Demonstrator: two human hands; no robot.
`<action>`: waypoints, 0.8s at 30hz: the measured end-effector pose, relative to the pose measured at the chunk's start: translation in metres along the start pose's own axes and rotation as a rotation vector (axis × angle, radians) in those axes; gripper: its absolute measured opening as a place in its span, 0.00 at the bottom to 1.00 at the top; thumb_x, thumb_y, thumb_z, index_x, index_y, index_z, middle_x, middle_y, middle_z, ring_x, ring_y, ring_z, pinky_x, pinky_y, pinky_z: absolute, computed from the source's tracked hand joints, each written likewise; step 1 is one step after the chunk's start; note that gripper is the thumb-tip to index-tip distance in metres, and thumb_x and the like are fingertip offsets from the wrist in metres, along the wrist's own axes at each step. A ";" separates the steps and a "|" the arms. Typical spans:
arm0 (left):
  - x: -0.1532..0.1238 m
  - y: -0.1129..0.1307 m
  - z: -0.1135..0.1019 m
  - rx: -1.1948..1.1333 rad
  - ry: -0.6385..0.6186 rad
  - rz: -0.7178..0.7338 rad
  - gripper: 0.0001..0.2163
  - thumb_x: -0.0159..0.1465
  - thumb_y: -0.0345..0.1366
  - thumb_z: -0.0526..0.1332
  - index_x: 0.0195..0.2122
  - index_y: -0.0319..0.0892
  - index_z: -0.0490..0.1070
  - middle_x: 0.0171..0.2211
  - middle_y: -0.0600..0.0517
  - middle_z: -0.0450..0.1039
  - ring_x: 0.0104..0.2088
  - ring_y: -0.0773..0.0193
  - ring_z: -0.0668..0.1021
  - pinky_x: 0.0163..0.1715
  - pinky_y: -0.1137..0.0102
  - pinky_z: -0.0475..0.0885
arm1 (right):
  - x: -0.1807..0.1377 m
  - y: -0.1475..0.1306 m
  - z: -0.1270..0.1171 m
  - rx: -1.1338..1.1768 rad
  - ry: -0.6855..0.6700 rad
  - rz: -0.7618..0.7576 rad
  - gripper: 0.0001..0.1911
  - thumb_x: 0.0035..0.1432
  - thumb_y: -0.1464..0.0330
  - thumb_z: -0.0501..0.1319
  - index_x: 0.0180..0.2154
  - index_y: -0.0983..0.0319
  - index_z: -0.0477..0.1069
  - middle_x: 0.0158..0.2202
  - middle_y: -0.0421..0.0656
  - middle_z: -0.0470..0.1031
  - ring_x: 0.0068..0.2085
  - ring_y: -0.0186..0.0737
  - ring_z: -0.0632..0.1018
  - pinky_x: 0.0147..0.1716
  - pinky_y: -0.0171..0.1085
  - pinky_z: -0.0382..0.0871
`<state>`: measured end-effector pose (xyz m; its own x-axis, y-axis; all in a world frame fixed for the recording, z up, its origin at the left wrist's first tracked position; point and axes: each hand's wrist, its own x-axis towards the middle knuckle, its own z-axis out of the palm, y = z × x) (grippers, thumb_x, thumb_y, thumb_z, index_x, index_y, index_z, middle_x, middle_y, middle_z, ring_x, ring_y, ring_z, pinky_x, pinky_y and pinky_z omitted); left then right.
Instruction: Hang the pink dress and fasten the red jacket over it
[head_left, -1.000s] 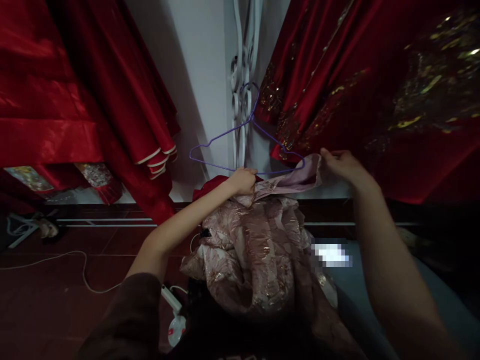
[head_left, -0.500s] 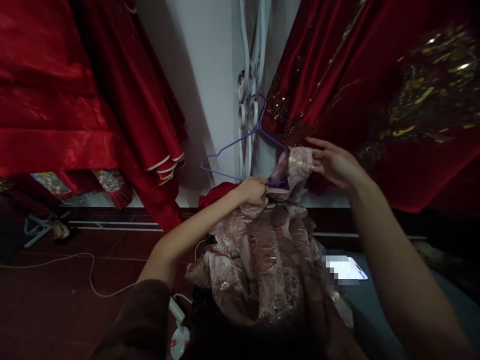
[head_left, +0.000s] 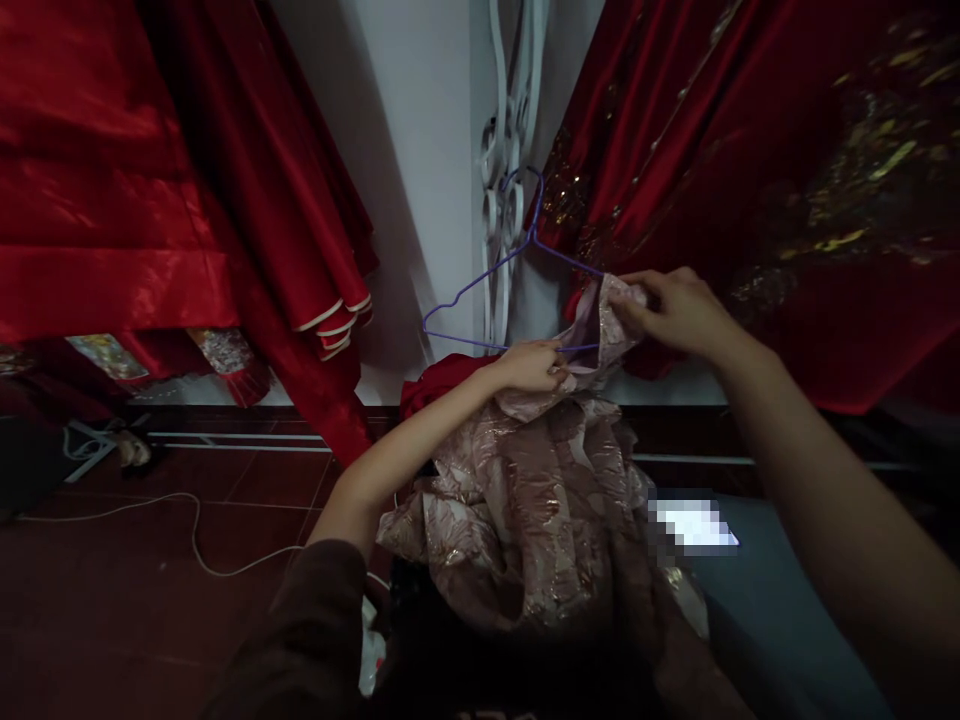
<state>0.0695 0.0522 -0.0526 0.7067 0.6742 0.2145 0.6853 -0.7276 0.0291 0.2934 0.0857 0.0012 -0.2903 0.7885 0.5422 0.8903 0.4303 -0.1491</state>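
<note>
A shiny pink dress (head_left: 544, 500) with gold threads lies bunched in front of me, its upper edge raised. The right end of a purple wire hanger (head_left: 480, 277) sits inside the dress's opening, while the left end sticks out bare. My left hand (head_left: 534, 366) is closed on the dress's edge near the hanger's lower bar; its fingertips are partly hidden. At the hanger's right end, my right hand (head_left: 679, 310) pinches the dress's upper edge between thumb and fingers.
Red satin garments (head_left: 300, 230) hang at the left, and a red sequined one (head_left: 675, 180) at the right. A white scrolled metal stand (head_left: 491, 215) is behind the hanger. A lit phone (head_left: 697, 525) rests on a grey surface (head_left: 787, 590). A white cable (head_left: 199, 540) crosses the tiled floor.
The hanger and both hands have shifted slightly right in view. My right hand's fingers, spread beside the dress earlier, now pinch its edge, which is drawn further over the hanger's right end.
</note>
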 end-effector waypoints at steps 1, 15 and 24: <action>0.001 0.002 0.000 -0.009 0.015 -0.011 0.15 0.64 0.37 0.48 0.42 0.41 0.72 0.45 0.48 0.71 0.43 0.62 0.74 0.44 0.68 0.66 | -0.002 0.002 0.001 -0.060 0.036 -0.003 0.20 0.58 0.57 0.58 0.48 0.61 0.71 0.41 0.52 0.73 0.48 0.52 0.67 0.47 0.48 0.61; -0.094 -0.058 0.029 -0.399 0.959 -0.692 0.17 0.68 0.41 0.42 0.40 0.40 0.68 0.39 0.47 0.73 0.41 0.64 0.74 0.45 0.70 0.69 | 0.010 -0.008 0.008 0.221 0.153 0.028 0.16 0.63 0.58 0.50 0.44 0.56 0.71 0.43 0.44 0.76 0.44 0.46 0.72 0.50 0.47 0.59; -0.161 -0.099 0.074 -0.480 1.070 -0.895 0.15 0.66 0.43 0.49 0.38 0.39 0.71 0.38 0.47 0.75 0.39 0.63 0.76 0.43 0.71 0.69 | 0.022 -0.001 0.004 0.335 0.227 0.085 0.17 0.61 0.55 0.54 0.37 0.57 0.76 0.34 0.39 0.79 0.37 0.39 0.75 0.57 0.47 0.55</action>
<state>-0.0995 0.0251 -0.1619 -0.5204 0.6549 0.5480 0.5409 -0.2438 0.8050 0.2851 0.1044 0.0100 -0.1024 0.7265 0.6795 0.7332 0.5168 -0.4420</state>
